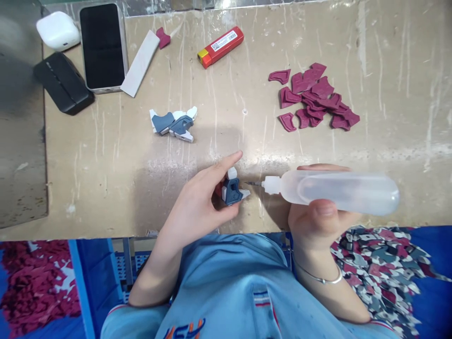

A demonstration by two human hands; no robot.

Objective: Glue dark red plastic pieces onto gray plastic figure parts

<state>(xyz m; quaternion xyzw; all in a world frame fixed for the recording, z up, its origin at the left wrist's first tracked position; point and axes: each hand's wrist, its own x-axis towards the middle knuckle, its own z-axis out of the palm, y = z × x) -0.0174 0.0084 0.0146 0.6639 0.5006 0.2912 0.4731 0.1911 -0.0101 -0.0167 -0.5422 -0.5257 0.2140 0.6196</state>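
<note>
My left hand (201, 202) grips a small blue-grey and white plastic part (232, 190) between thumb and fingers, just above the table. A bit of red shows at its left side, partly hidden by my fingers. In my right hand (318, 219) lies a translucent squeeze bottle (342, 190) with a thin needle tip, tilted on its side. The needle points left and ends close to the plastic part; whether it touches cannot be made out. Beyond my left hand rest a few blue-grey and white parts (173, 123). A pile of maroon plastic pieces (318, 101) lies at the right.
Along the back left are a white earbud case (58, 31), a black box-like device (64, 84), a phone (102, 47), a white strip (140, 63) and one maroon piece (163, 37). A red lighter (221, 47) lies back centre. Blue bins below the table edge hold maroon pieces (38, 282) and mixed parts (384, 273).
</note>
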